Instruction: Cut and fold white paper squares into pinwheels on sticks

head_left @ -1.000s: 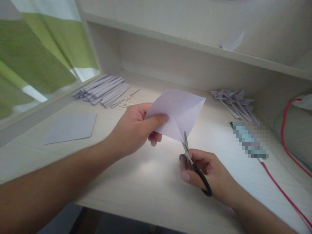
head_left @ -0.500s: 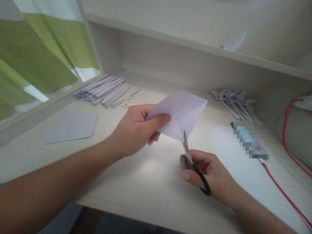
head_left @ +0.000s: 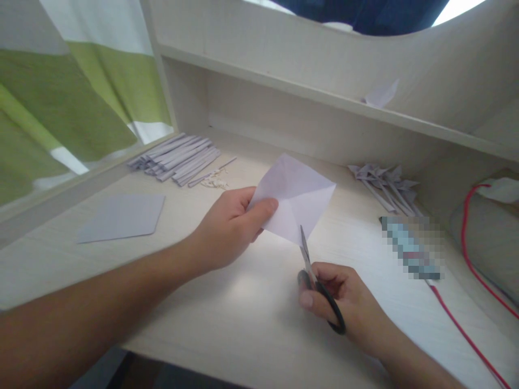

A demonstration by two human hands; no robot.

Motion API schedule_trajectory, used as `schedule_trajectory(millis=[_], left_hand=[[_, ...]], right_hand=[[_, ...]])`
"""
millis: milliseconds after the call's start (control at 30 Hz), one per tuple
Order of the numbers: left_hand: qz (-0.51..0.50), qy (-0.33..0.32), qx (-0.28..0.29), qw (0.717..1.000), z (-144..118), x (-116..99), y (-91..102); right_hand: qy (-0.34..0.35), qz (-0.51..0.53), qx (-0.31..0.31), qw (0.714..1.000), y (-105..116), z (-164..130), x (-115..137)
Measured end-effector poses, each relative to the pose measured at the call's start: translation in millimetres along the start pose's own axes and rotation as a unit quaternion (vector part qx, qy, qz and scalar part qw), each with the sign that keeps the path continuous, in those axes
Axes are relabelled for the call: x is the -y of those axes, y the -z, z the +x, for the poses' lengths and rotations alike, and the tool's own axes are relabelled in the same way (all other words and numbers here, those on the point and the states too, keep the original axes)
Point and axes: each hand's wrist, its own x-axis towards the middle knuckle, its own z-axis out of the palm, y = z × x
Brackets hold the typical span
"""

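A square sheet of white paper with diagonal creases is pinched at its left corner by my left hand, thumb on top and fingers underneath. My right hand grips black-handled scissors, thumb and fingers in the loops. The scissor blades point up and meet the paper's near corner, with one blade tip lying over the sheet along a crease. Both hands are raised above the desk.
Flat paper sheets lie at left. Behind them are rolled paper sticks and small pale bits. Paper pinwheels, a blurred-out phone and a red cable sit at right. A folded paper is on the shelf.
The view has tilted up slightly, so things appear lower. The paper has turned a little and lies flatter toward me; the scissors remain at its near corner.
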Motion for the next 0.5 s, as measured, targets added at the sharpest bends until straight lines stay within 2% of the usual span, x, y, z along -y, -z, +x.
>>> schedule_trajectory(millis=[500], left_hand=[[0.023, 0.002, 0.006, 1.0, 3.5, 3.3, 1.1]], right_hand=[[0.001, -0.024, -0.021, 0.999, 4.1, 3.1, -1.7]])
